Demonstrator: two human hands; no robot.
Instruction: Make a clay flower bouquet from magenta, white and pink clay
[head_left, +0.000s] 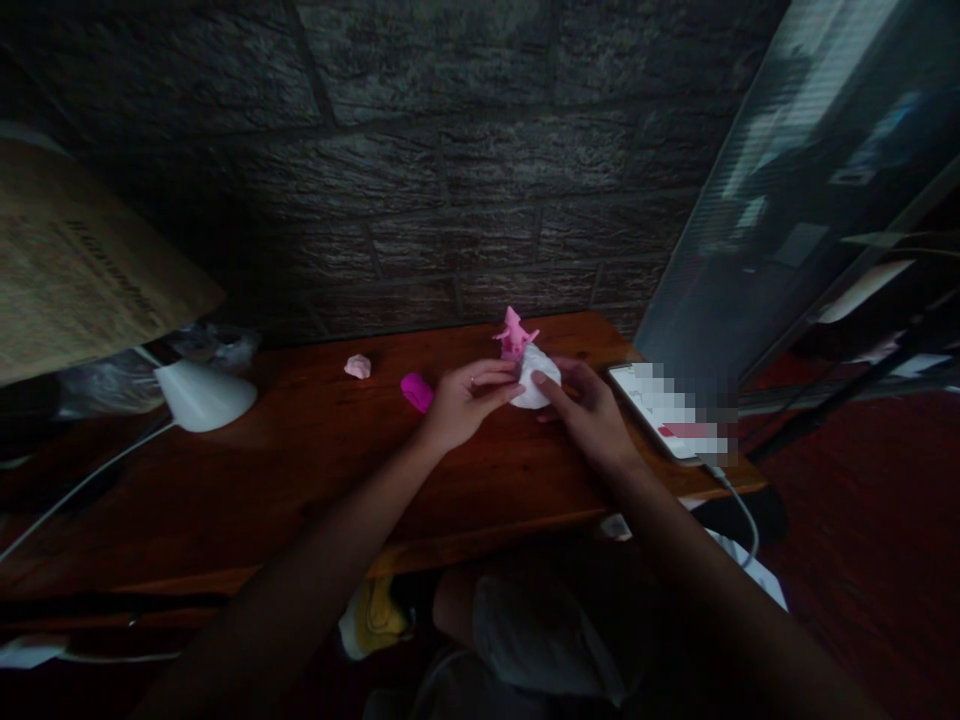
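Above the wooden table, my left hand [466, 402] and my right hand [592, 408] hold a white, flattened soft lump [534, 378] between them. It resembles modelling clay, though its exact material cannot be made out. My left fingertips press its near left side, and my right thumb lies over its front right while the other right fingers are partly hidden behind it. Just beyond it stands a pink figure [513, 332] with a pointed top and small arms, its lower part partly covered. A magenta piece [416, 391] lies left of my left hand; farther left is a pale pink lump [358, 366].
The wooden table [315, 470] backs onto a dark stone wall [495, 170]. A white lamp base [206, 393] and a brown paper bag [90, 260] are on the left. At the right edge lies a tablet-like device [652, 405] with a white cable [752, 525], near a glass pane [750, 250].
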